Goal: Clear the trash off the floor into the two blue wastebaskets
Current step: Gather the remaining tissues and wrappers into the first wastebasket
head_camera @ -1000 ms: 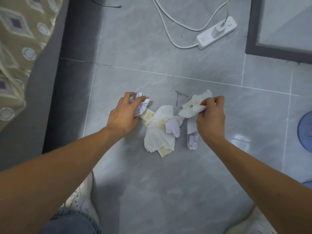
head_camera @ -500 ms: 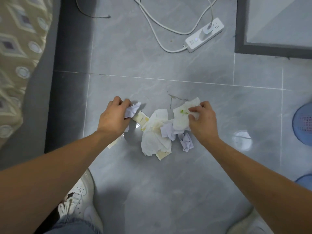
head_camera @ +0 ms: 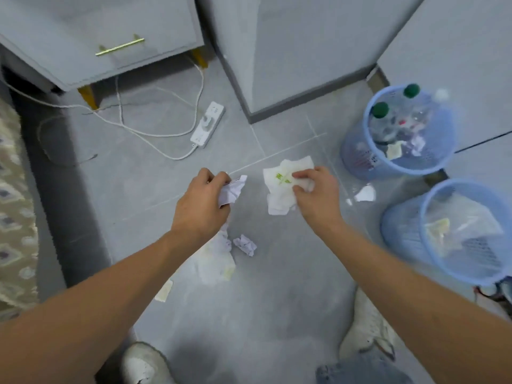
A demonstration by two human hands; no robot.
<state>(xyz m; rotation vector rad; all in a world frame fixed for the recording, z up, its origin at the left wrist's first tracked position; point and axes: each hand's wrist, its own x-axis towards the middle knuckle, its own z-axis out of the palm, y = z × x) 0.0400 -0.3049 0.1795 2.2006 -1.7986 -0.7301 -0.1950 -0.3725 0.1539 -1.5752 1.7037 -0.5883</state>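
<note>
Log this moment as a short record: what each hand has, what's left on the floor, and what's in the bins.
left hand: grips crumpled white paper
right hand: pinches tissue with green print
still on floor: small paper ball, flat tissue pile
far wastebasket: bottles, paper scraps
near wastebasket: some paper

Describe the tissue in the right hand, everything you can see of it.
The tissue is a white, soft, crumpled sheet that looks like thin paper, with a small green printed mark near its upper middle. The right hand pinches its right edge, and the rest hangs loosely in folds above the grey tiled floor. It sits left of the two blue wastebaskets, touching nothing else visible.
</note>
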